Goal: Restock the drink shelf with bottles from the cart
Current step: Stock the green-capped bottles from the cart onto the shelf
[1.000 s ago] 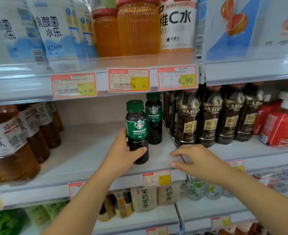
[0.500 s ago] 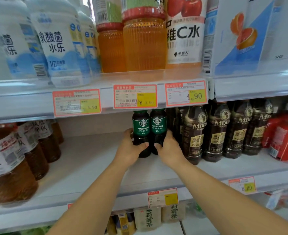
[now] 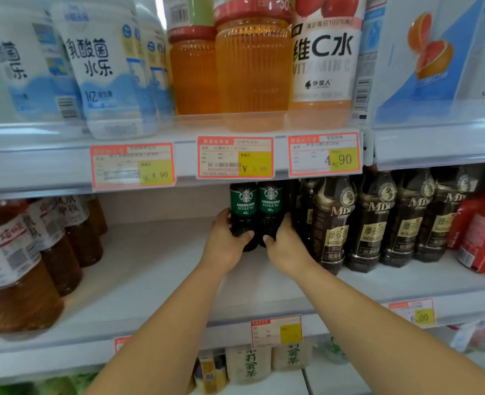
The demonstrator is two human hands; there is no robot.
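Head view: left hand (image 3: 225,243) curls round the left Americano bottle (image 3: 242,206), and right hand (image 3: 285,246) curls round the right Americano bottle (image 3: 269,206). Both stand upright, touching, far back on the white shelf (image 3: 150,266), probably being squared against the brown coffee bottles (image 3: 332,223). Tea bottles (image 3: 21,266) sit far left, with price tags (image 3: 235,158) above.

One head-worn view only, close in front of the shelf (image 3: 155,269), facing forward and slightly down at its middle level. The left arm (image 3: 161,337) and right arm (image 3: 378,323) enter from the bottom edge. The wide lens bows the shelf edges; the upper bottles (image 3: 252,67) loom nearest.
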